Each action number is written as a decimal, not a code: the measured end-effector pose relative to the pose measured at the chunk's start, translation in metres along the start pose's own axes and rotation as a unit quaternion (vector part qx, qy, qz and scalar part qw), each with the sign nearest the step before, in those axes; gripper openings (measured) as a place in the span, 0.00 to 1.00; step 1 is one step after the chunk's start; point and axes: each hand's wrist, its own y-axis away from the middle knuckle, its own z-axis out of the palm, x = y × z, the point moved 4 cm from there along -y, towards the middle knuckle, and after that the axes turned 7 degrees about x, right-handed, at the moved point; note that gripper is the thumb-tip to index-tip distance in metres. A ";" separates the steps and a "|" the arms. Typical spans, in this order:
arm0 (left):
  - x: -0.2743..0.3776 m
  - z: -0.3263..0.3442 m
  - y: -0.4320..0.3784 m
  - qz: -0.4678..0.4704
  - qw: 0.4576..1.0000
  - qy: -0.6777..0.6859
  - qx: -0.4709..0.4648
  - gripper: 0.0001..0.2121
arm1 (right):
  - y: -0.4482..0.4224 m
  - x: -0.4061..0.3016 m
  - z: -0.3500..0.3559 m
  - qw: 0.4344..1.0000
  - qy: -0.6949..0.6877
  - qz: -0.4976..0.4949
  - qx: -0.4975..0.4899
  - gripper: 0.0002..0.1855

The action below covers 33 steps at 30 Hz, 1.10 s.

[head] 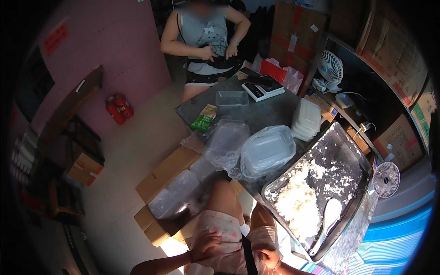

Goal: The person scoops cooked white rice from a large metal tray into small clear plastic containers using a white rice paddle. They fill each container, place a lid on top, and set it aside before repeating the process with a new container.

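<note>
My left hand (206,245) rests on the left leg of my patterned shorts (220,225), fingers laid over the cloth. On the right thigh lies my right hand (270,257), its fingers curled; whether they pinch the cloth cannot be made out. Before me stands a dark table (259,118). At its right, a large black metal tray (365,168) holds cooked white rice (297,202) heaped to one side, with a white rice paddle (328,220) lying in it. Bagged clear plastic containers (268,151) sit at the near edge, beside another bagged stack (228,139).
An open cardboard box (168,172) of bagged containers is at my left. Across the table are a person (206,34), a digital scale (263,90), a single clear container (232,98) and a green-and-brown packet (204,118). Stacked lids (307,118) and a small fan (386,179) adjoin the tray.
</note>
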 end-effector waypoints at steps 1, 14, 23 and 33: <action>0.000 0.000 0.003 -0.003 1.000 0.000 0.004 0.11 | -0.001 -0.001 0.001 1.000 0.001 0.002 -0.006 0.17; -0.003 0.000 0.016 -0.019 1.000 -0.019 0.006 0.09 | -0.007 0.001 0.006 0.998 -0.015 -0.053 -0.029 0.17; 0.000 0.000 0.006 -0.007 1.000 -0.009 0.002 0.10 | 0.004 0.011 0.004 1.000 0.015 -0.008 -0.014 0.15; 0.005 -0.002 0.004 -0.012 1.000 -0.015 0.003 0.11 | 0.010 0.014 0.005 0.999 0.033 0.035 -0.003 0.16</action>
